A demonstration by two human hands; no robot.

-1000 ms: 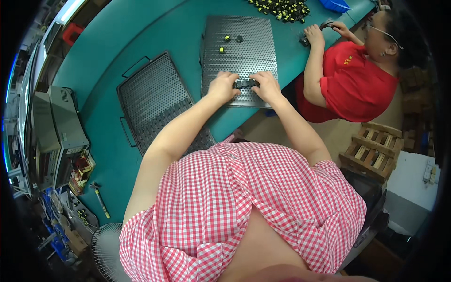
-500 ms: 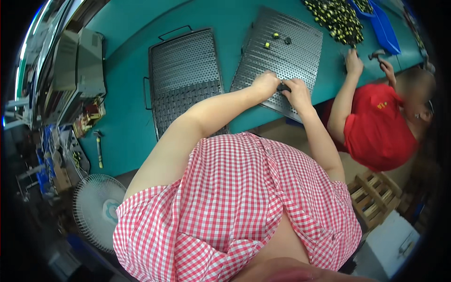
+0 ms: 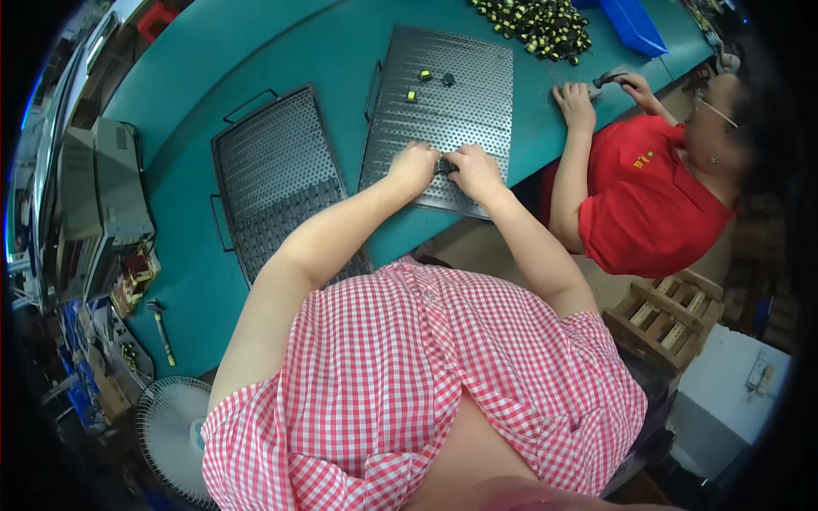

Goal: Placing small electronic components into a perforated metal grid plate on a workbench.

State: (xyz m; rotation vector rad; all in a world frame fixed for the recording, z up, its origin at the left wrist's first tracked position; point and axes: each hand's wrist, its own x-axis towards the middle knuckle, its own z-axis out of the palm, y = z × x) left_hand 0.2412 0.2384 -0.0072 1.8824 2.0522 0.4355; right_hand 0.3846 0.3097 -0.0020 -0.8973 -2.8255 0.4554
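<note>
While our left hand (image 3: 415, 169) and right hand (image 3: 477, 173) met over the perforated metal tray (image 3: 486, 77), both sets of fingers were pinched nearly closed on small black parts (image 3: 445, 167). Seemed like two-handed handling to us; next move probably called for a steady grip.

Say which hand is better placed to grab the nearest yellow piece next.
Probably the left hand: the yellow piece lies almost straight ahead of it, while the right hand sits farther aside. Both hands hold a dark part.
</note>
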